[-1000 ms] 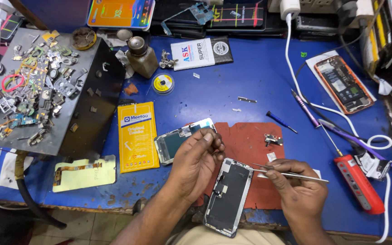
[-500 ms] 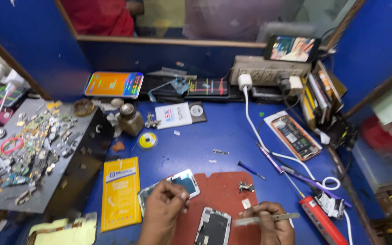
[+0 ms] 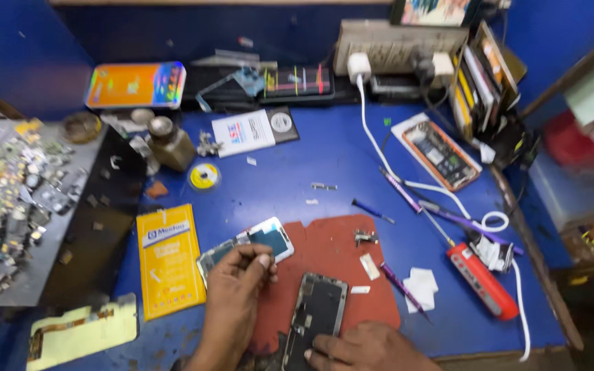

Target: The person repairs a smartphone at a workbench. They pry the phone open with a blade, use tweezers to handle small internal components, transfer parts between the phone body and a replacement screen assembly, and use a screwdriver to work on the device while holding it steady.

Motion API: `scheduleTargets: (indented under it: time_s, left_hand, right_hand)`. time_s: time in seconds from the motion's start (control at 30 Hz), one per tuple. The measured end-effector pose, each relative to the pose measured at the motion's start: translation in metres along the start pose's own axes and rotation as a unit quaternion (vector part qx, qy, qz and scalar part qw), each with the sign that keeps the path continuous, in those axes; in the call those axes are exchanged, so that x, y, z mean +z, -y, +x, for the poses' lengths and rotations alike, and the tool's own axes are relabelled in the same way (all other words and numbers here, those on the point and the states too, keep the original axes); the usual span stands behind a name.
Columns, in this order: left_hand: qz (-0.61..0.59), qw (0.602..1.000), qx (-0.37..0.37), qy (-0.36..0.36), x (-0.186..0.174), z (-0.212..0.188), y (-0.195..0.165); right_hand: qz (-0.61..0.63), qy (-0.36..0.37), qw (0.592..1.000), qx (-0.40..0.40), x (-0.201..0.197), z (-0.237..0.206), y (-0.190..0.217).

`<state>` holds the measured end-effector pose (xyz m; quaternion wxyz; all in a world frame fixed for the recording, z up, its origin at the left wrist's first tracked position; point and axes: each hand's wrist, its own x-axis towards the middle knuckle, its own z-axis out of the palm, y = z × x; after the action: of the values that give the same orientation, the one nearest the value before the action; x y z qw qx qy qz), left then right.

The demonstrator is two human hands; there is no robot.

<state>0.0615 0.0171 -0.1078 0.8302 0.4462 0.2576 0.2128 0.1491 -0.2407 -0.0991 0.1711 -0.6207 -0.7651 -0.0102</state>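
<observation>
resting flat on the lower end of the opened phone, the right hand had its fingers pressed together and lay on the bottom edge of it. this phone was a dark, narrow rectangle with thin metal sides and small parts inside, and it lay on a red-brown work mat with a dull, a little rough surface, near the front edge of the blue table. the left hand was just beside it, the fingertips drawn close in a pinch; if something small was between them i could not tell. under this hand lay a phone screen panel, glassy with a pale frame, half on the mat.

left of it was a flat yellow packet, and more left a pale yellow sheet. a dark tray held many small loose metal parts. behind stood a small brown bottle with a round cap, a yellow roll of solder wire and a white card. on the right lay a red screwdriver handle, a white cable in a curve, a purple tool, a white cloth piece and another opened phone in an orange frame. nothing stood between the hands and the phone.
</observation>
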Motion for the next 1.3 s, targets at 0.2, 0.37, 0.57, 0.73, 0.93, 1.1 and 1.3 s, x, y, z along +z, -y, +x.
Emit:
scheduleTargets:
  time_s: [0.2, 0.37, 0.57, 0.73, 0.93, 1.1, 1.3]
  left_hand:
    - [-0.011, 1.000, 0.015, 0.000, 0.002, -0.008, -0.011]
    - [0.006, 0.999, 0.053, 0.000, 0.000, -0.019, -0.015]
    - [0.095, 0.993, 0.066, -0.019, -0.007, -0.040, -0.019]
    - [0.175, 0.979, 0.109, 0.001, -0.009, -0.054, -0.019]
    - [0.210, 0.969, 0.130, 0.015, -0.011, -0.056, -0.015]
    - [0.202, 0.970, 0.130, 0.027, -0.011, -0.056, -0.010]
    - [0.184, 0.972, 0.138, 0.040, -0.010, -0.055, -0.004]
  right_hand:
    - [0.026, -0.024, 0.999, 0.021, -0.037, 0.023, 0.017]
    - [-0.021, -0.032, 0.999, 0.025, -0.044, 0.023, 0.025]
    - [-0.086, -0.049, 0.995, -0.020, -0.052, 0.008, 0.030]
    - [-0.134, -0.115, 0.984, 0.032, -0.080, -0.006, 0.026]
    - [-0.003, -0.327, 0.862, 0.387, -0.115, -0.010, -0.007]
    - [0.423, -0.513, 0.569, 0.484, -0.143, -0.011, -0.117]
    - [0.455, -0.480, 0.535, 0.526, -0.138, -0.017, -0.153]
